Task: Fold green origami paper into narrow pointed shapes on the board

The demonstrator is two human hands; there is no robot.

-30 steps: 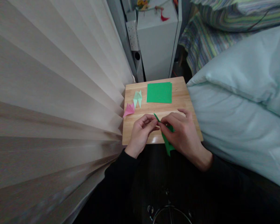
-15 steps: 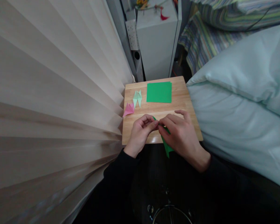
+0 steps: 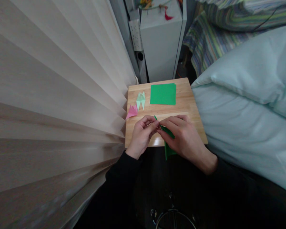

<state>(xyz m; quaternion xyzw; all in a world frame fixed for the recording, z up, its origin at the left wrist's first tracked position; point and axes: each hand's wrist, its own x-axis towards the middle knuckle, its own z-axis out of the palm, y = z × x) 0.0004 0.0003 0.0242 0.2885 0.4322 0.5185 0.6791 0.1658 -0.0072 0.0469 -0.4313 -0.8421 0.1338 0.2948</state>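
A green sheet of paper (image 3: pixel 169 152), partly folded, is held between both hands over the near edge of a small wooden table (image 3: pixel 164 111). My left hand (image 3: pixel 144 133) pinches its upper end between thumb and fingers. From the other side my right hand (image 3: pixel 182 135) grips the same paper, with the thumb and fingertips meeting close to the left thumb. Much of the paper is hidden behind the right hand, and its lower part hangs past the table edge. Beyond the hands lie a stack of green paper (image 3: pixel 163 94), a pale green folded paper piece (image 3: pixel 140 100) and a pink folded one (image 3: pixel 132 111).
A pleated curtain (image 3: pixel 62 95) borders the table on the left. On the right is a bed with a pale blue quilt (image 3: pixel 240 105). Behind the table stand a white cabinet (image 3: pixel 159 51) and a power strip (image 3: pixel 135 35). A metal stool ring (image 3: pixel 173 210) shows below.
My right hand has shifted slightly left, and its raised finger has come down. The hanging end of the green paper has swung left and turned.
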